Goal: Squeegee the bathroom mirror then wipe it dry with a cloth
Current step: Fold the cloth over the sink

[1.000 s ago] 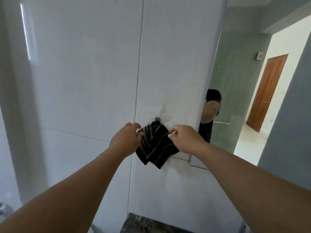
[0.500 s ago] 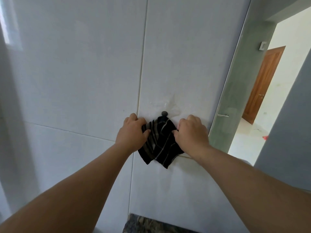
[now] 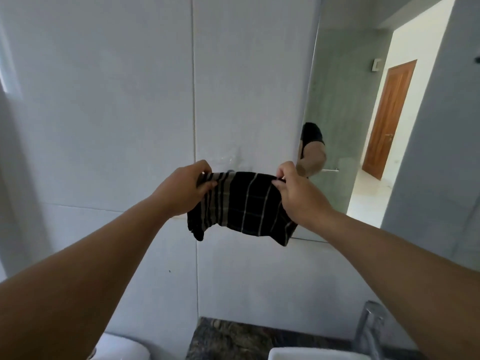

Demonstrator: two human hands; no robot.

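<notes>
Off its wall hook now, the black striped cloth (image 3: 241,203) hangs stretched between both hands: left hand (image 3: 181,188) pinching its nine o'clock corner, right hand (image 3: 296,196) its three o'clock corner, beside the mirror (image 3: 337,100). No readable writing.

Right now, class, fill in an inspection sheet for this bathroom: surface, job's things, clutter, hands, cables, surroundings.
Surface: mirror on the right, beside the white tiled wall; wetness cannot be told.
Job's things: dark striped cloth held spread out; squeegee not seen.
Clutter: nothing seen.
Hands: left hand and right hand each pinch a top corner of the cloth.
Cables: nothing seen.
Surroundings: wall hook just behind the cloth, faucet, basin, stone counter, wooden door reflected.
</notes>
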